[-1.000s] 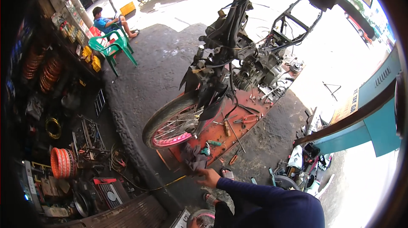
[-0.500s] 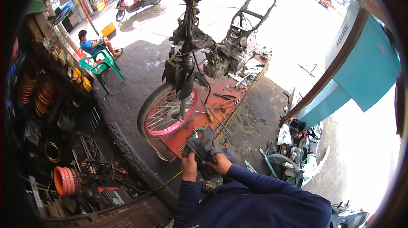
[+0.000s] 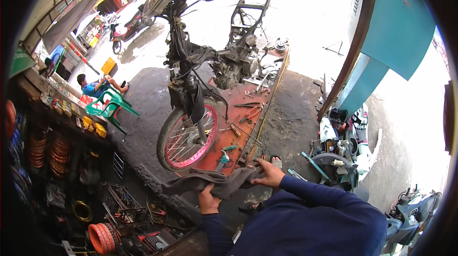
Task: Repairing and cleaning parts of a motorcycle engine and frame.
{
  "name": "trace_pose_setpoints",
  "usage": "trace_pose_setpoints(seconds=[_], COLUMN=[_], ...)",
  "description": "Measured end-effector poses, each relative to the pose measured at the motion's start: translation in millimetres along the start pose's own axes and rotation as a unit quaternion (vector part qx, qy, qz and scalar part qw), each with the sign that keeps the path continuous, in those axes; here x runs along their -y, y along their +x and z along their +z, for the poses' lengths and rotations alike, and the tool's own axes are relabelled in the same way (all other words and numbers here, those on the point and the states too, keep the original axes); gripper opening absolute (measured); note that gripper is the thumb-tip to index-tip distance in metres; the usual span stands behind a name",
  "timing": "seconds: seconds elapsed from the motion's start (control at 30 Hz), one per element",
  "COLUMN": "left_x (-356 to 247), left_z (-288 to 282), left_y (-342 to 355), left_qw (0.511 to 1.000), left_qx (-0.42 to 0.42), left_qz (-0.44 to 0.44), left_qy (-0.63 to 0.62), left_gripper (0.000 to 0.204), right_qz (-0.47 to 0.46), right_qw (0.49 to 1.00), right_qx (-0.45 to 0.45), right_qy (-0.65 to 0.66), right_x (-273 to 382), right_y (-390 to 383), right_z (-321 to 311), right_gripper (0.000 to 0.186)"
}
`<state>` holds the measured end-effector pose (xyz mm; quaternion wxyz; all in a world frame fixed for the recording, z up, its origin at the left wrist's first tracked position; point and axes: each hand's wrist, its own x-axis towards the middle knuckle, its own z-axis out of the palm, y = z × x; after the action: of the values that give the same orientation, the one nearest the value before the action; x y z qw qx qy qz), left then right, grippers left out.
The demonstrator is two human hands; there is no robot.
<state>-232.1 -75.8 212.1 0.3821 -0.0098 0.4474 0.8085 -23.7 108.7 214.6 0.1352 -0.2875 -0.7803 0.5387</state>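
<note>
A dark grey cloth (image 3: 224, 183) stretches between my two hands, low in the view and just this side of the red work platform. My left hand (image 3: 208, 200) is closed on its lower middle, thumb on top, with the loose left end hanging past it. The right hand (image 3: 269, 173) has the cloth's right end between thumb and fingers, the grip looser there. Beyond the cloth stands a stripped motorcycle with a bare frame (image 3: 253, 6), an exposed engine (image 3: 238, 67) and a pink-rimmed front wheel (image 3: 188, 136).
On the red platform (image 3: 210, 160) lie red-handled pliers (image 3: 250, 115), a green-handled tool (image 3: 223, 159) and several small parts. Removed parts (image 3: 338, 146) are piled at right beside a blue panel (image 3: 396, 27). Rims, springs and tools crowd the left. A person (image 3: 98, 86) sits by a green chair (image 3: 112, 108).
The bunched cloth has been spread out sideways. My hands have moved apart, the right one going right and slightly up, the left one slightly down. The whole view has shifted.
</note>
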Motion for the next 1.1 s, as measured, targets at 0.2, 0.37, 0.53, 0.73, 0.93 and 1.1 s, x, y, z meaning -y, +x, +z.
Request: trace_pose_setpoints(seconds=[0.2, 0.37, 0.53, 0.73, 0.93, 1.1], left_x=[47, 19, 91, 174, 227, 212], left_z=[127, 178, 307, 467, 564, 643], left_y=[37, 150, 225, 240, 284, 355], left_qw=[0.952, 1.000, 0.991, 0.881, 0.554, 0.596], left_qx=[0.105, 0.001, 0.085, 0.283, 0.618, 0.654], left_qz=[0.185, 0.030, -0.046, -0.152, -0.140, -0.027], left_qy=[0.219, -0.009, 0.088, 0.349, 0.539, 0.466], left_gripper=[0.040, 0.022, 0.024, 0.037, 0.055, 0.051], right_qz=[-0.099, -0.140, -0.023, 0.129, 0.152, 0.009], right_qw=[0.981, 0.988, 0.997, 0.907, 0.657, 0.871], right_qx=[0.165, 0.061, -0.039, -0.282, -0.278, -0.177], right_qy=[0.020, 0.014, -0.064, 0.284, 0.684, 0.457], right_x=[-39, -66, -156, -211, -210, -244], right_y=[53, 87, 90, 112, 190, 257], right_z=[-9, -124, -238, -321, -377, -455], right_gripper=[0.067, 0.043, 0.036, 0.023, 0.047, 0.048])
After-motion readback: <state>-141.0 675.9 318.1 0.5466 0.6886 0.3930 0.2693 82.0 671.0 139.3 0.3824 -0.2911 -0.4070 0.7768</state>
